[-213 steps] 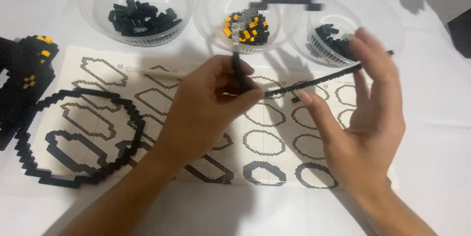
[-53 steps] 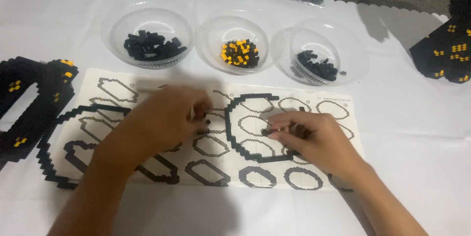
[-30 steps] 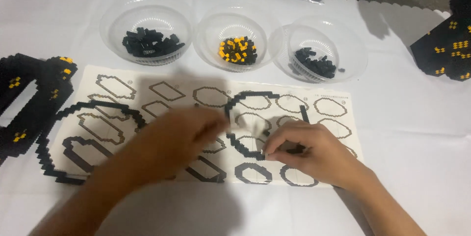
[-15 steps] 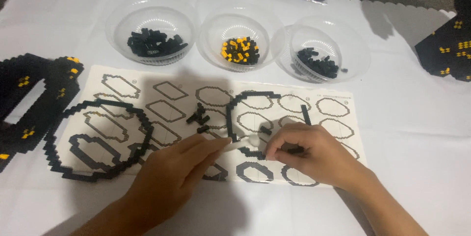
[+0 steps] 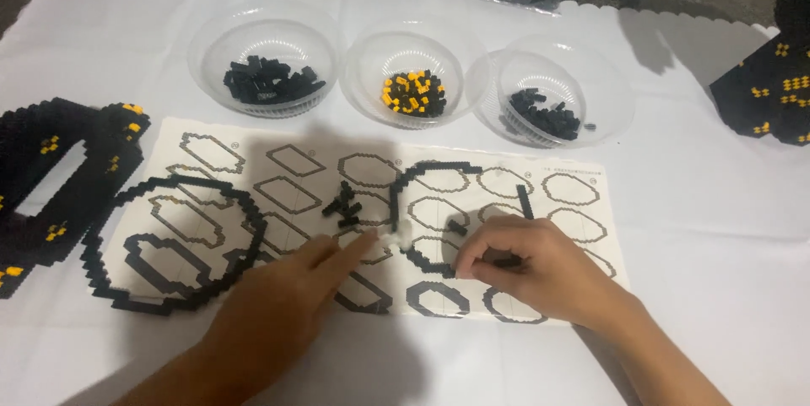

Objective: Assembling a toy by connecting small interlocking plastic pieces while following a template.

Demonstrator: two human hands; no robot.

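The right hand (image 5: 540, 271) pinches the black brick arc (image 5: 422, 203). The left hand (image 5: 283, 305) lies flat, one finger pointing. Pressing gently should keep it whole.

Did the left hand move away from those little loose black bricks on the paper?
Yes. The left hand slid down toward the sheet's bottom edge, uncovering the loose black bricks; its fingers now lie just below them.

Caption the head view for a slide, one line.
Left hand and right hand work a curved black brick strip on a printed outline sheet, below three clear bowls of bricks.
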